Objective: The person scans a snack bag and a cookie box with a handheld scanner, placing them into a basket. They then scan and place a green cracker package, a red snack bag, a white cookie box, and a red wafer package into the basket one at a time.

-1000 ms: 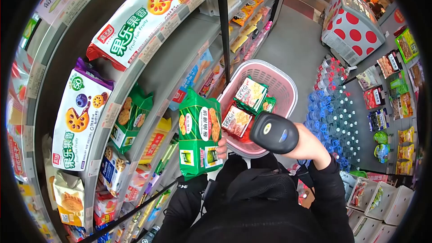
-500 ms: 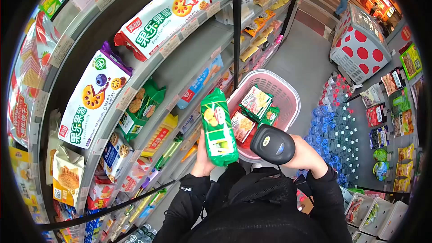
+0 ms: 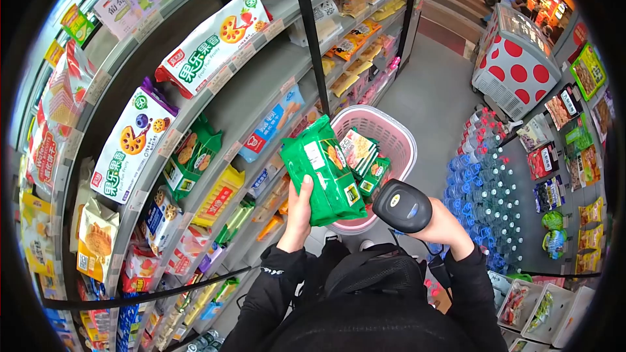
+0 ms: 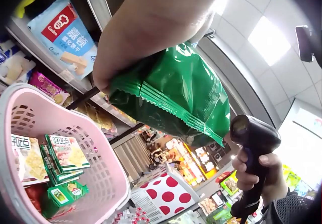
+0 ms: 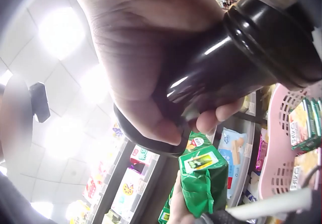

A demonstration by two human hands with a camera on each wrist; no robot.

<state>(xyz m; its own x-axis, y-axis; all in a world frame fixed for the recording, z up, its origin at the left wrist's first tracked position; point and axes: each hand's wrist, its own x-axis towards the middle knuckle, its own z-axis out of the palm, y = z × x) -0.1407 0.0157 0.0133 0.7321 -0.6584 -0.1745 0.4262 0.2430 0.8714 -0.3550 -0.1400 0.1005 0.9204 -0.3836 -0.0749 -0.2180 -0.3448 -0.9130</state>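
My left hand (image 3: pixel 300 212) grips a green packet of crackers (image 3: pixel 326 176), thumb on its near side, over the left rim of the pink basket (image 3: pixel 403 132). The packet is tilted, and its sealed end (image 4: pixel 176 114) shows in the left wrist view. Wrapped round the handle of a black barcode scanner (image 3: pixel 403 206) is my right hand (image 4: pixel 259 171). The scanner's head is close to the packet's right end. Inside the basket lie several cracker packs (image 3: pixel 358 150) and a smaller green pack (image 3: pixel 375 176).
Shelves of snack packets (image 3: pixel 212 42) curve along the left. Bottled drinks (image 3: pixel 486 189) stand in rows on the floor to the right, before a red-dotted freezer (image 3: pixel 515 65). White bins (image 3: pixel 525 303) sit at the lower right.
The left hand has turned the green packet from upright to a tilt and brought it rightward over the basket's rim. The scanner stays in the right hand, slightly shifted.
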